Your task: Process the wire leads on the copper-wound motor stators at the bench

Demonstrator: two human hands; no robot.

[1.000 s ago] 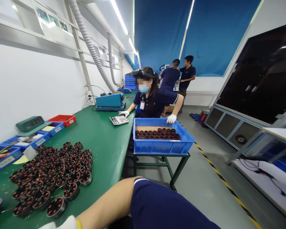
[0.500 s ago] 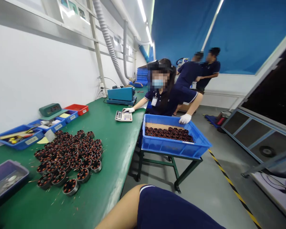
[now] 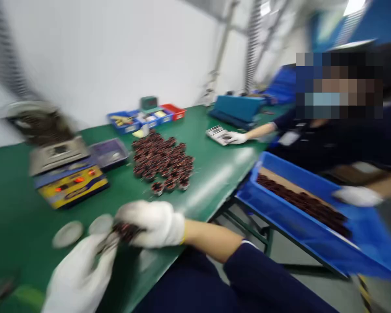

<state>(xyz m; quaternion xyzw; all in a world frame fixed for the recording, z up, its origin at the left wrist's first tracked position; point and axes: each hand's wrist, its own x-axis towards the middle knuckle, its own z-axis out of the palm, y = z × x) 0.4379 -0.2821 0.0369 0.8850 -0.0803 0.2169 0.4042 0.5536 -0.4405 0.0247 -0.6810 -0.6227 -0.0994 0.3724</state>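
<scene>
In the head view my right hand [image 3: 154,221], in a white glove, is closed round a motor stator [image 3: 127,231] with dark, copper-coloured windings, above the front part of the green bench. Close beside it, my left hand [image 3: 80,274], also gloved, has its fingers pinched together near the stator. Something greyish shows at those fingertips, too blurred to name. Two pale round discs [image 3: 67,234] lie on the bench just beyond my left hand. Further back stands a large cluster of similar stators [image 3: 163,158].
A yellow-and-blue machine [image 3: 71,178] and a purple tray [image 3: 109,153] stand left. Small blue bins [image 3: 125,121] and a red bin [image 3: 174,111] line the wall. At right, a co-worker's gloved hand [image 3: 236,138] touches a calculator [image 3: 217,134]; another rests at a blue crate [image 3: 289,230] of stators.
The view has swung left and down, bringing both my gloved hands and the stator into sight. The co-worker's hands stay at the calculator and the crate.
</scene>
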